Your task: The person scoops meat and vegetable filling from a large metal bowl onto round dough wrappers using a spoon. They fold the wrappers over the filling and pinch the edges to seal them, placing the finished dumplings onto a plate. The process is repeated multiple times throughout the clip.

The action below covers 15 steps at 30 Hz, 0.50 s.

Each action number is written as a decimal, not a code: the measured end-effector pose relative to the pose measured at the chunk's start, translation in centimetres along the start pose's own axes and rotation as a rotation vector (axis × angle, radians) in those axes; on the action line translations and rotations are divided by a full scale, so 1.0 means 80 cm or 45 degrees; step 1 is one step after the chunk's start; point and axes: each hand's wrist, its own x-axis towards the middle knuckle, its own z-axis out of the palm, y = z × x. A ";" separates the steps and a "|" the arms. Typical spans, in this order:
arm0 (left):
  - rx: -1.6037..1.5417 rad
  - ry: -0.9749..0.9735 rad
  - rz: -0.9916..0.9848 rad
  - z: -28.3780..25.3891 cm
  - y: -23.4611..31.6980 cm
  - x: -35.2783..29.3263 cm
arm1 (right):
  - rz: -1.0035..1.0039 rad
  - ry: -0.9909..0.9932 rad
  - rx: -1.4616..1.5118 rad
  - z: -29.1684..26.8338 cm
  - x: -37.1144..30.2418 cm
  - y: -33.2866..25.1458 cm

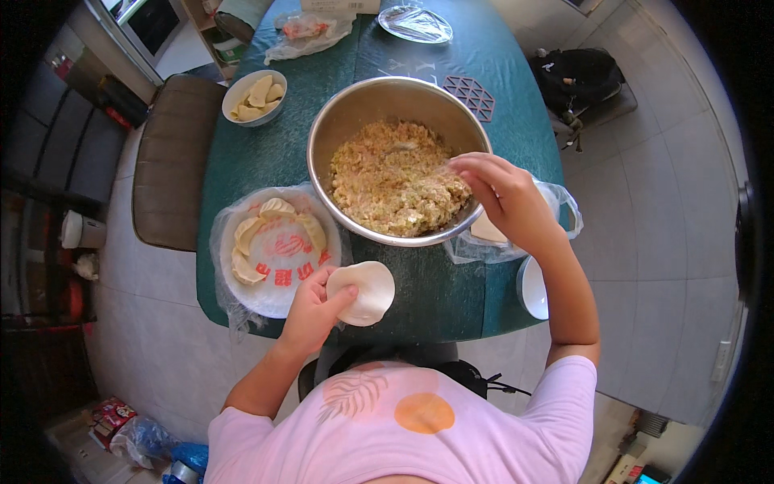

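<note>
Left hand (313, 313) side-pinches dumpling wrapper (372, 290) near desk (427, 302) front edge, presumably exposing face; right hand (509, 194) over steel bowl (343, 121), grip unclear.

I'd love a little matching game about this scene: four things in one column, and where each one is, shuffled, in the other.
1. Round dough wrapper
2. Minced filling
3. Black bag
4. Hexagonal lattice mat

A. Inside the large metal bowl
B. Off the table, to its right
C. In the left hand
D. On the table, beside the bowl's far right rim

Pairs: 1-C, 2-A, 3-B, 4-D
</note>
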 end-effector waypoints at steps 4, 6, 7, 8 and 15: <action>-0.089 -0.036 -0.056 -0.006 -0.004 0.007 | 0.119 -0.059 -0.081 0.011 0.001 0.002; -0.188 -0.045 -0.127 -0.003 -0.002 0.009 | 0.040 -0.123 0.028 0.023 0.000 -0.005; -0.261 -0.054 -0.157 0.002 0.002 0.009 | -0.024 -0.118 0.033 0.031 -0.002 -0.008; -0.335 -0.068 -0.192 0.009 0.008 0.008 | -0.055 -0.163 -0.001 0.033 -0.007 -0.018; -0.549 -0.240 -0.256 0.009 0.010 0.011 | -0.309 -0.068 -0.233 0.029 -0.019 -0.047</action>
